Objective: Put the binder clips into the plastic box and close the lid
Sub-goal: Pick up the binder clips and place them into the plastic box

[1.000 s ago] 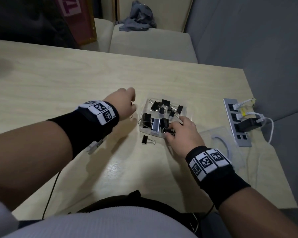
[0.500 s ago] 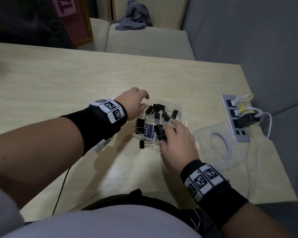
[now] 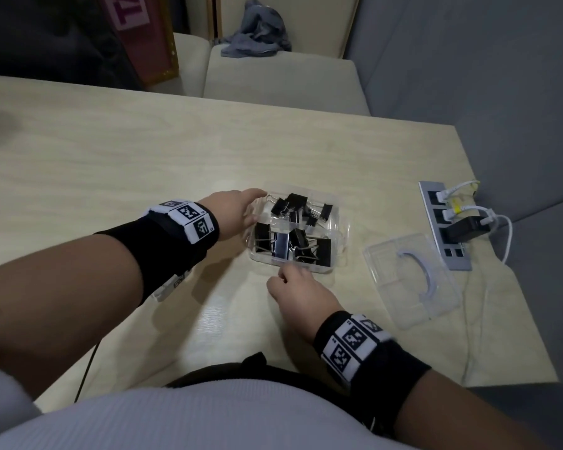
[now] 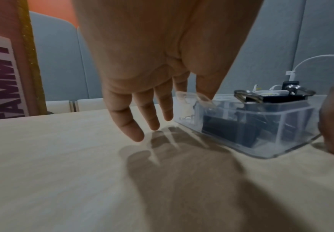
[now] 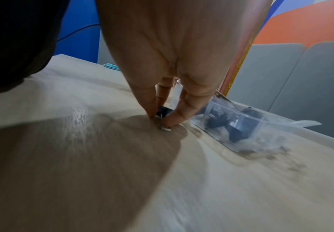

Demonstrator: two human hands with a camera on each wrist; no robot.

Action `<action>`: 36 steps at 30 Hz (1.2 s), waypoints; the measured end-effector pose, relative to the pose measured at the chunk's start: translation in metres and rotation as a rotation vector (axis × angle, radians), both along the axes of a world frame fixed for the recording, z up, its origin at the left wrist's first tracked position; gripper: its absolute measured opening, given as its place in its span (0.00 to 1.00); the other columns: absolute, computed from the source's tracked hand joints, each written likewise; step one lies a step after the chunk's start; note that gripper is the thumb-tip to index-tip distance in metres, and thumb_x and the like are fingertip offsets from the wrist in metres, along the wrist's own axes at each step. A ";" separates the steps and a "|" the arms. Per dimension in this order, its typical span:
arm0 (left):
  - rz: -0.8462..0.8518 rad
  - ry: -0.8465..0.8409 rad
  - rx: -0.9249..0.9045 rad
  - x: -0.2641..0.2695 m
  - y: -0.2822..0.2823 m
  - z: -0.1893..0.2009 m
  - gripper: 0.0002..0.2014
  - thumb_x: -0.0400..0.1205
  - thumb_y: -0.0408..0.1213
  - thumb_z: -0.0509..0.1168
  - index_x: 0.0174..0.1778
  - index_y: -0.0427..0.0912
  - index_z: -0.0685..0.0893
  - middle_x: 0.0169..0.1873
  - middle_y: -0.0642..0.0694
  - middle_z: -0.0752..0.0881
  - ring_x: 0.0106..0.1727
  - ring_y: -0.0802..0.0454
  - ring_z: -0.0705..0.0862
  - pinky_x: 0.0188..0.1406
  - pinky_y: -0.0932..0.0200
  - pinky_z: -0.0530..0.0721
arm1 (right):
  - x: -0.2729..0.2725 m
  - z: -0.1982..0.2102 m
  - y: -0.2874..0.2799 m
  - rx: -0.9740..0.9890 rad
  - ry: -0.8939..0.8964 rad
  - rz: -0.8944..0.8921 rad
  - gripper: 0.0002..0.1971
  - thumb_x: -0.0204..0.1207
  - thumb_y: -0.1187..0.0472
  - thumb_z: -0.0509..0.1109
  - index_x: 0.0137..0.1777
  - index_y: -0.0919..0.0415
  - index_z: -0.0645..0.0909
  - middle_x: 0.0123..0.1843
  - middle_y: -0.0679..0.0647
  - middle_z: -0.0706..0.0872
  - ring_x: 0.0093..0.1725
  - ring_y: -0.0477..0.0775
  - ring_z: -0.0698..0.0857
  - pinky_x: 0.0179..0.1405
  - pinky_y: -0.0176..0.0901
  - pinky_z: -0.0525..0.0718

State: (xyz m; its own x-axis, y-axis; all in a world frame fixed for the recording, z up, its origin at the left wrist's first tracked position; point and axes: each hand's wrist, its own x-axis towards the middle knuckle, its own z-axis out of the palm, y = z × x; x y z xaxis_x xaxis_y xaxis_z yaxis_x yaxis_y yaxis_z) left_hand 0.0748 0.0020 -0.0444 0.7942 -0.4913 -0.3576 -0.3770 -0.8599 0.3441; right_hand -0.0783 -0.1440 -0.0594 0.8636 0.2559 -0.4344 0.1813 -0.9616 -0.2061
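Right hand (image 5: 174, 62) hides most of a pinched binder clip (image 5: 163, 112); its direction unclear. Left hand (image 4: 152, 70), fingers spread, beside the plastic box (image 4: 261, 125).

One clear plastic box (image 3: 340, 237), two compartments, mid-tabletop (image 3: 143, 164). Approx. nine black binder clips (image 3: 291, 248) inside; overlap hides the exact no. One more clip (image 5: 163, 112) outside the box at its near wall, pinched in the right hand (image 3: 301, 295). One clear lid (image 3: 411, 279), off, near the right edge. One power strip (image 3: 444, 228) by the right edge w/ four plugs in, three white, one black. Two hands in shot, incl. the left hand (image 3: 234, 214); two wristbands, one per wrist.
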 end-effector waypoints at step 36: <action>-0.505 -0.249 0.194 -0.045 -0.013 0.010 0.24 0.84 0.53 0.58 0.77 0.59 0.71 0.84 0.60 0.59 0.85 0.51 0.55 0.78 0.42 0.63 | 0.011 0.011 -0.055 -0.075 -0.258 -0.123 0.24 0.79 0.45 0.61 0.72 0.52 0.75 0.71 0.49 0.75 0.69 0.55 0.72 0.67 0.53 0.67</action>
